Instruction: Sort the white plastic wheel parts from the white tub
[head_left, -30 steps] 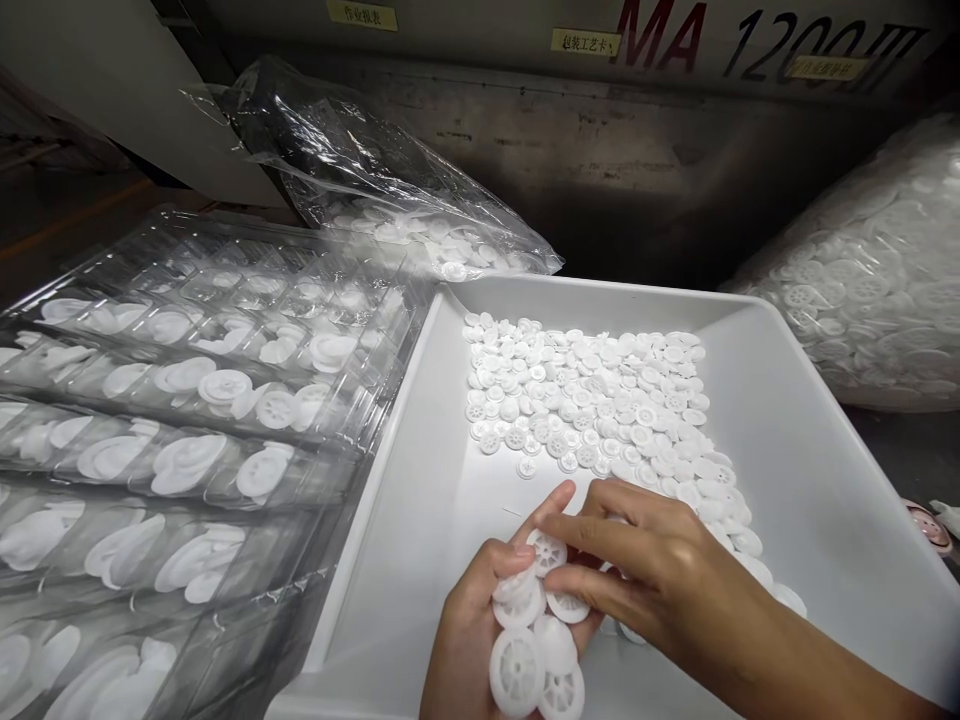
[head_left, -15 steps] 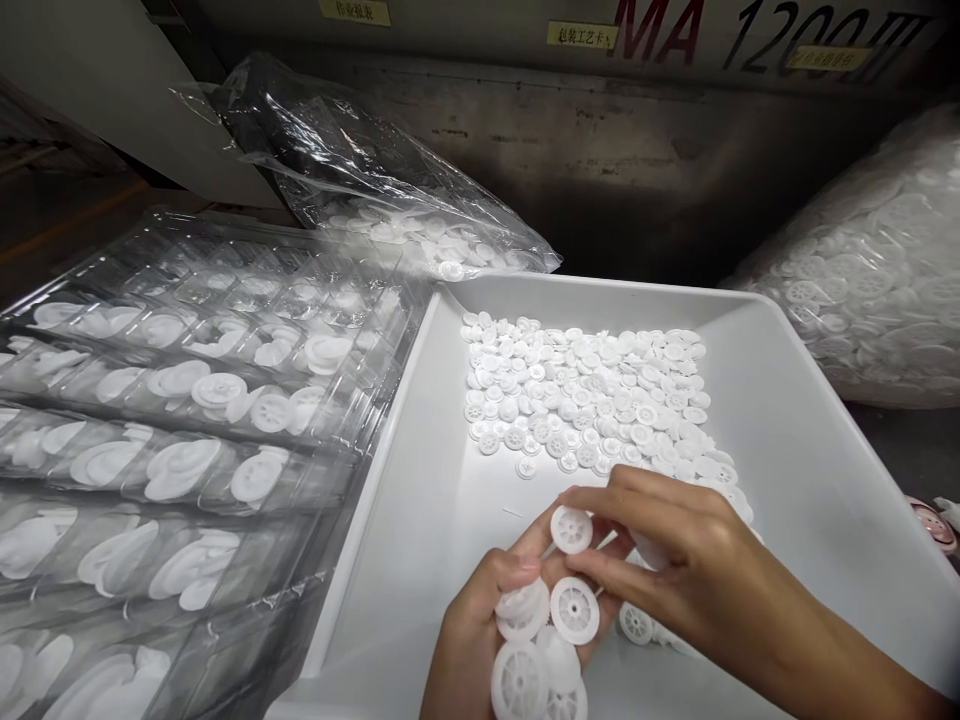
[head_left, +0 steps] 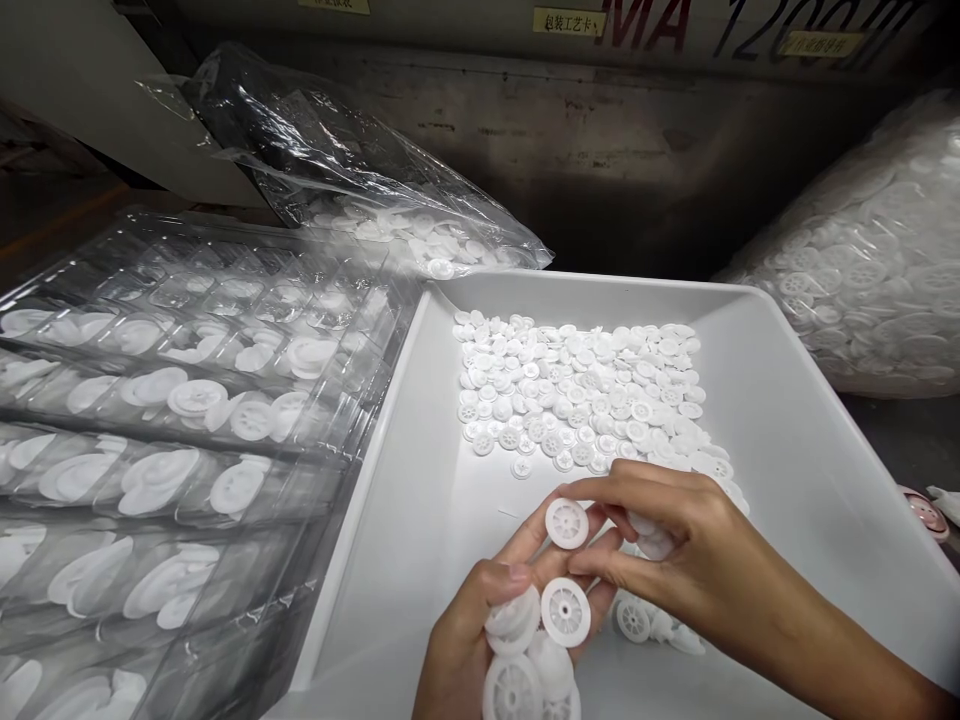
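Note:
Low over the tray's front, my left hand [head_left: 480, 610] is palm up, its thumb pressing on a small pile of white plastic gears [head_left: 513, 688]. One spoked gear [head_left: 565, 611] lies across its fingers, and another [head_left: 566, 523] rests at its fingertips. Reaching in from the right, my right hand [head_left: 667, 530] is curled, with a few white gears [head_left: 651, 538] partly hidden in its palm. Its thumb and forefinger are by the gear at the left fingertips; the forefinger seems to touch it. Beneath the hands is a light grey tray [head_left: 780, 420] with a spread of gears [head_left: 577, 390].
Stacked clear blister trays [head_left: 187, 450] holding white parts stand on the left. Behind lies an open clear bag [head_left: 360, 170] of white parts; a bulging bag [head_left: 870, 270] of gears sits at right. A few gears [head_left: 637, 620] lie under my right wrist.
The view has shifted slightly. My right thumb and forefinger have opened a little away from the gear at the left fingertips, and more gears show in the right palm.

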`<state>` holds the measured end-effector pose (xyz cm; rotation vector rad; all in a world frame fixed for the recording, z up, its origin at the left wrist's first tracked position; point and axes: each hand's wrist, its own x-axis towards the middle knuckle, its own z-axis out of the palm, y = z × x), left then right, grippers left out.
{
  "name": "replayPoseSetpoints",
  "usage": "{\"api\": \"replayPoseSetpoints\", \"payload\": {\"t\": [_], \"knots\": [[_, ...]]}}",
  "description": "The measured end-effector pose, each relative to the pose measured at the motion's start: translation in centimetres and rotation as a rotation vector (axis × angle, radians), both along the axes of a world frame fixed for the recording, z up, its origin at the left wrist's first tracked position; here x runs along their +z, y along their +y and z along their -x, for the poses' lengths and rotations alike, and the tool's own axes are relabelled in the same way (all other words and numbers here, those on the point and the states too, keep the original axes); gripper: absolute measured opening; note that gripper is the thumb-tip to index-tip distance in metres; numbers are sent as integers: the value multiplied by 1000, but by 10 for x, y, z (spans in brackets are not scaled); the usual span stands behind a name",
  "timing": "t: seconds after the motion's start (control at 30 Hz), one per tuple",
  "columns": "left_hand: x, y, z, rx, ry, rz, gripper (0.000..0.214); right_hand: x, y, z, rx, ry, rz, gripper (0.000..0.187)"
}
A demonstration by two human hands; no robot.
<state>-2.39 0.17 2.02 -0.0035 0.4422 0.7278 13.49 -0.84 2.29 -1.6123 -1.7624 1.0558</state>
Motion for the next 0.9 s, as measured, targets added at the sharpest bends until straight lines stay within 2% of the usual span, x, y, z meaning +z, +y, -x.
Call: {"api": "replayPoseSetpoints", "payload": {"t": [0.13,0.2,0.27,0.37,0.47,0.63,0.8,0.9], "knots": [[-9,-4,8,-11,-36,41,44,4,-3,-5,-16,-9,-68,27],[-11,-5,11,-1,-21,24,45,7,-5,-7,22,-36,-69,23],[-12,-7,13,0,9,22,44,10,-7,-9,125,-75,-84,19],[-12,-8,15,-5,30,30,43,14,-8,-8,302,-104,-225,15],[-13,-7,15,-4,-5,9,44,16,-9,-5,383,-186,-348,2],[-14,-4,15,-4,-48,7,46,16,-10,1,498,-359,-479,24],[-14,-4,15,11,-34,10,44,4,-16,4,466,-428,-725,32],[-19,-6,18,-9,-43,13,43,-4,-25,1,312,-439,-774,26]]}}
